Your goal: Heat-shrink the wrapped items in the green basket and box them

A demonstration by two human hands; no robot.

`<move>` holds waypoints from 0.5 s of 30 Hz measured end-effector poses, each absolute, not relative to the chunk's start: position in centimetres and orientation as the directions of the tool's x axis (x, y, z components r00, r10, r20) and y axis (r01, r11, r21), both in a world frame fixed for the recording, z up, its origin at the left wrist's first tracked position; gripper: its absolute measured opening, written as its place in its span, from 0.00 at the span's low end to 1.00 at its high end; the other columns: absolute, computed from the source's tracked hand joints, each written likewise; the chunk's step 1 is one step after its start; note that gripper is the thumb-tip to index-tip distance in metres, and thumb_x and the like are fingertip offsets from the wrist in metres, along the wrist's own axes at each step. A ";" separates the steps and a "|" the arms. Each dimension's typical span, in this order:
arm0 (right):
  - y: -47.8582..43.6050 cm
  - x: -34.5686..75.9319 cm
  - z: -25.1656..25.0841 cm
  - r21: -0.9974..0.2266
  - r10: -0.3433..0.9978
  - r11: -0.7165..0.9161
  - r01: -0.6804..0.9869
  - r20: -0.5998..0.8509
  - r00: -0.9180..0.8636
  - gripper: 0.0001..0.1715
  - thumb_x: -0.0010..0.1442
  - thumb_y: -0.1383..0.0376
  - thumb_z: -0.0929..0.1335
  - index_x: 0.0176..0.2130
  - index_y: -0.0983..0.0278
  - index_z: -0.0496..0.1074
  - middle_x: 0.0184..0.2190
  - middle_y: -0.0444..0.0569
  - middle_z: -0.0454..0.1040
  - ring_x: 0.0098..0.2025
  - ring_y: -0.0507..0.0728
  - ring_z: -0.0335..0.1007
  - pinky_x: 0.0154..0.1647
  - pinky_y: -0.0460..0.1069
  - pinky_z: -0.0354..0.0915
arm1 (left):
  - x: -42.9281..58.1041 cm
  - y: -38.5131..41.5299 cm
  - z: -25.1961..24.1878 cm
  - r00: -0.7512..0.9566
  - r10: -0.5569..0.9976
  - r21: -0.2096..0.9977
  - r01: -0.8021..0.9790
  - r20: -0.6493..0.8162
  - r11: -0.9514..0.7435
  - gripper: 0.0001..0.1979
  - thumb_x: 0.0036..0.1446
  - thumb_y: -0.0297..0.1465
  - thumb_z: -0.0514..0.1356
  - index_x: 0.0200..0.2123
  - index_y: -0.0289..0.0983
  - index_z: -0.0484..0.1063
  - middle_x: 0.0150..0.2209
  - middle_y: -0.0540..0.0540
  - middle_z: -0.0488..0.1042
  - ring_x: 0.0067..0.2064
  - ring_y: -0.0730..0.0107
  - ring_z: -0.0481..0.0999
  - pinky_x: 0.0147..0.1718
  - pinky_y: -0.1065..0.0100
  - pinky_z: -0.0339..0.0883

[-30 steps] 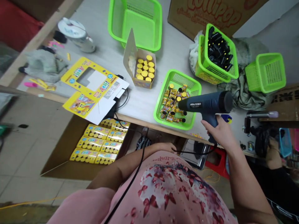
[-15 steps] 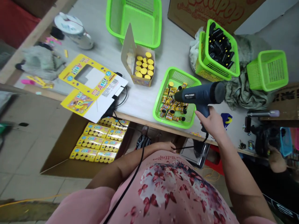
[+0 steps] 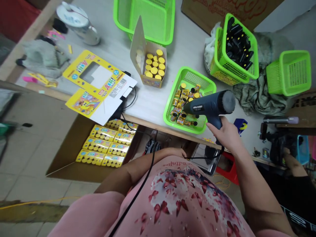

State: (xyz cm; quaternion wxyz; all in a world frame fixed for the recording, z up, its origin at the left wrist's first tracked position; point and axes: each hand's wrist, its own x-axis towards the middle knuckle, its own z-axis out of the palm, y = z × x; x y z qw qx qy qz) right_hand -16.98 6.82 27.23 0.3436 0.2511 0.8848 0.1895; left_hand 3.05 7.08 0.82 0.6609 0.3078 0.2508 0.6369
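Head view: right hand (image 3: 223, 133) is closing around the handle of a heat gun (image 3: 209, 107), with the barrel running toward 9 o'clock and the nozzle reaching over a green plastic basket (image 3: 185, 128). Yellow-topped tubes (image 3: 180, 110) are lying jumbled inside, and the basket's long axis is running from 1 to 7 o'clock. Left hand (image 3: 179, 153) is resting loosely curled and apparently empty at 6 o'clock from the basket, just below the tabletop edge (image 3: 158, 127), about as near as the right hand.
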 end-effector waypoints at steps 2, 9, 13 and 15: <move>6.8 -17.6 27.7 0.558 0.607 0.764 0.325 -0.449 -0.656 0.34 0.56 0.42 0.67 0.48 0.67 0.66 0.28 0.48 0.70 0.27 0.45 0.57 0.32 0.39 0.47 | 3.4 7.3 0.6 0.059 0.996 0.699 -0.715 0.070 -0.007 0.11 0.47 0.34 0.63 0.31 0.32 0.77 0.28 0.49 0.71 0.31 0.71 0.64 0.31 0.70 0.55; 6.2 -16.7 30.7 0.704 0.670 0.687 0.180 -0.518 -0.531 0.32 0.56 0.41 0.67 0.45 0.65 0.65 0.27 0.47 0.68 0.26 0.44 0.52 0.32 0.40 0.43 | 3.3 8.2 1.0 0.038 0.993 0.593 -0.804 0.111 -0.036 0.10 0.43 0.29 0.64 0.33 0.34 0.78 0.32 0.49 0.74 0.36 0.69 0.68 0.38 0.70 0.60; 7.4 -16.9 29.9 0.679 0.673 0.676 0.285 -0.412 -0.615 0.33 0.59 0.42 0.66 0.49 0.66 0.65 0.29 0.49 0.69 0.27 0.43 0.47 0.34 0.40 0.43 | 3.3 8.1 1.0 0.045 0.995 0.609 -0.793 0.086 -0.017 0.10 0.45 0.30 0.65 0.32 0.33 0.79 0.33 0.47 0.76 0.36 0.68 0.69 0.37 0.70 0.60; 8.6 -18.2 28.9 0.624 0.656 0.688 0.370 -0.317 -0.685 0.34 0.60 0.42 0.65 0.51 0.67 0.65 0.33 0.50 0.70 0.27 0.44 0.47 0.35 0.41 0.44 | 3.2 7.8 0.9 0.013 0.998 0.615 -0.788 0.057 -0.025 0.10 0.47 0.32 0.65 0.34 0.33 0.79 0.34 0.46 0.76 0.37 0.67 0.70 0.37 0.71 0.60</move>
